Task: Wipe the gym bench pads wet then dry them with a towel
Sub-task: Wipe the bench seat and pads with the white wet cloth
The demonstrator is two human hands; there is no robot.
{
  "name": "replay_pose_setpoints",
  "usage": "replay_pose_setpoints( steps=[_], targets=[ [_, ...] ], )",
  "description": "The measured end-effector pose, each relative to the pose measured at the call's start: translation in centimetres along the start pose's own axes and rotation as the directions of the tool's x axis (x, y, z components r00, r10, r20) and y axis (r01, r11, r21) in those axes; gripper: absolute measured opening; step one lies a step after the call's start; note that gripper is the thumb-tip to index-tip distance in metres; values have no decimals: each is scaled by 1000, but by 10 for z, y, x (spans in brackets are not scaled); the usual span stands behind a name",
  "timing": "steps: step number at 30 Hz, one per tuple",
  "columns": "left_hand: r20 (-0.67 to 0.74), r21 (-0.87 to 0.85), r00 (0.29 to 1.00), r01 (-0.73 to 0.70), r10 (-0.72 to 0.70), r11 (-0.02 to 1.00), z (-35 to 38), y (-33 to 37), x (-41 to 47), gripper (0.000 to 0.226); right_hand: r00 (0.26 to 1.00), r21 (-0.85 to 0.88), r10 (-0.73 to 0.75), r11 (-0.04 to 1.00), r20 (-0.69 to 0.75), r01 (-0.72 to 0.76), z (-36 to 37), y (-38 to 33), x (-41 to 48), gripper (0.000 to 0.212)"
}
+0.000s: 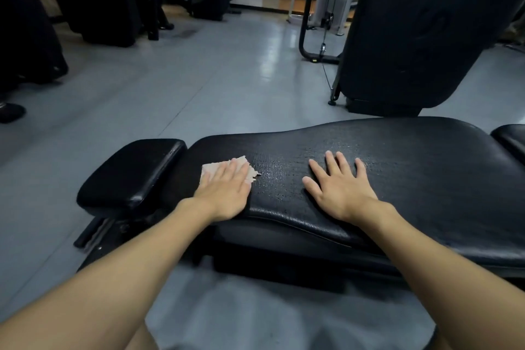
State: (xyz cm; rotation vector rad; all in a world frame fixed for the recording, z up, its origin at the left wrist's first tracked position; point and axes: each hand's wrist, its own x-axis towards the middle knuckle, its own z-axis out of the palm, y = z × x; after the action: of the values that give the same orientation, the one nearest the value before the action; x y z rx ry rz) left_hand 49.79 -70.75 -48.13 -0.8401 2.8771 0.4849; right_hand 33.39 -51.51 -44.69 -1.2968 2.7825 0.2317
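The room is a gym with a shiny grey floor [199, 71] and dark machines standing at the back. A tall black back pad [420, 28] stands up on the right, just behind the bench.

In front lies a long black bench pad [383, 179]. Its top looks bumpy and has small shiny wet spots. A small black pad [133, 170] sits right at its left end, and part of another black pad [511, 139] shows at its right end.

The person's left hand [225, 190] lies flat near the left end of the long pad, close to the near edge. Its fingers are straight and they press down on a pale cloth [218, 169]. The cloth lies flat on the pad, and its far edge and a torn-looking corner stick out past the fingertips.

The right hand [339, 186] rests flat on the middle of the long pad, well apart from the cloth. Its fingers are spread wide and it holds nothing.
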Motion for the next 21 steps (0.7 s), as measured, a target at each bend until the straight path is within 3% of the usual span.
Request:
replay_pose_setpoints(
  steps=[4,13,21],
  targets=[
    [-22,-69,999,39,-41,997,4,-20,-10,54,1000,-8,-5,1000,-1,5,0,0,0,69],
    [-70,-116,955,279,-288,953,18,-82,-34,60,1000,-38,-11,999,-5,11,3,-2,0,72],
    [-97,-64,976,188,-194,980,26,-29,-67,61,999,-43,-31,999,-15,30,5,-3,-1,72]
  ],
)
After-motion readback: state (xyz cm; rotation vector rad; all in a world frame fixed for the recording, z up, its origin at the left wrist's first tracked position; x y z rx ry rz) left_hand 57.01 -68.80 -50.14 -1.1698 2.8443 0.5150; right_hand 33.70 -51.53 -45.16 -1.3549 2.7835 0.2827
